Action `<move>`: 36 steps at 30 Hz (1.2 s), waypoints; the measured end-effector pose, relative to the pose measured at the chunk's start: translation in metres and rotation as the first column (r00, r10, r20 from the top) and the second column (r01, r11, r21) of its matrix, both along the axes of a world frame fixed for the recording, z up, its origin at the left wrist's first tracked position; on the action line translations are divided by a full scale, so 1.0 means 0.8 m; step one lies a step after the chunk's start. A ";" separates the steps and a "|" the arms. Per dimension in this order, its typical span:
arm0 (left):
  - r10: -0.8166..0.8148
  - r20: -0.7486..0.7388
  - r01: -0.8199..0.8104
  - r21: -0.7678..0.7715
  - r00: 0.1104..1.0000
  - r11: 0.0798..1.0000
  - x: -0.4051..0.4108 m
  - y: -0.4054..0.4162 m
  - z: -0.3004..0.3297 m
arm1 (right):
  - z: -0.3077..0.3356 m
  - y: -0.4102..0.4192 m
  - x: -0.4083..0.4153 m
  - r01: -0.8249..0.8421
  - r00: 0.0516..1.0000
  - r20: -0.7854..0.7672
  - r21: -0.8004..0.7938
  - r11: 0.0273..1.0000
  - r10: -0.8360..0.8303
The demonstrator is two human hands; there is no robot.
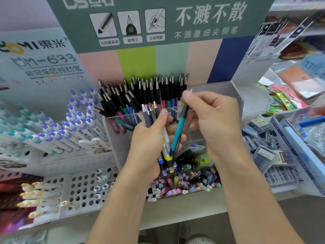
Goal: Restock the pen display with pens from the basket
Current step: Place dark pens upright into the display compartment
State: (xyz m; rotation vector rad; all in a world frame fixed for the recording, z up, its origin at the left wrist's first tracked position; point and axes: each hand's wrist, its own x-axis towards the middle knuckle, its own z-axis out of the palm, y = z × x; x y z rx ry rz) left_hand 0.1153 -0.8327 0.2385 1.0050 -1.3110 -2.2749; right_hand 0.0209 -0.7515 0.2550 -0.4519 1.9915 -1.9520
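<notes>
two bare forearms reach in from below. the left hand [149, 138] clutches a bundle of pens [166, 152], tips up, in front of the clear display box [218, 88]. the right hand [214, 118] pinches a teal pen [179, 127] near its dark upper end, drawing it out of the bundle. that pen runs steeply, tip up and leaning right, tail down among the others. it looks light, stiff and smooth, so the rubbery grip section seems the surest hold. no basket is visible.

Open slot [216, 95] rt of packed pens [149, 92] (clear box).
</notes>
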 end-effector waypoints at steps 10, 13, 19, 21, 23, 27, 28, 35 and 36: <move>0.054 0.049 -0.051 -0.061 0.997 0.997 0.003 -0.012 -0.003 | 0.010 -0.022 -0.034 0.135 0.871 -0.465 -0.081 0.988 -0.157; 0.048 0.028 -0.048 -0.013 0.998 0.999 -0.002 -0.011 -0.002 | -0.003 -0.032 -0.035 0.114 0.846 -0.528 0.056 0.992 -0.067; 0.015 0.003 -0.015 -0.040 1.000 0.999 -0.002 -0.011 -0.004 | -0.020 -0.037 -0.032 0.146 0.839 -0.541 0.120 0.982 -0.059; -0.010 0.004 0.011 -0.046 1.000 0.999 0.001 -0.011 -0.005 | -0.020 -0.038 -0.035 0.123 0.882 -0.468 0.115 0.986 -0.055; -0.050 -0.003 0.050 -0.054 0.999 0.997 0.004 -0.011 -0.004 | -0.016 -0.037 -0.032 0.110 0.907 -0.418 0.109 0.988 -0.054; -0.082 -0.036 0.081 -0.049 0.996 0.996 0.004 -0.010 0.001 | 0.003 -0.017 -0.011 0.221 0.882 -0.452 0.146 0.964 -0.134; -0.093 -0.047 0.090 -0.051 0.995 0.995 0.003 -0.010 0.002 | 0.006 -0.011 -0.005 0.185 0.913 -0.392 0.150 0.971 -0.113; -0.229 -0.015 0.225 -0.134 0.973 0.965 -0.002 -0.009 0.000 | 0.000 0.001 0.010 -0.145 0.918 0.360 -0.081 0.986 0.165; -0.226 -0.013 0.223 -0.124 0.974 0.967 -0.002 -0.008 0.000 | -0.001 0.001 0.007 -0.152 0.895 0.408 -0.093 0.984 0.177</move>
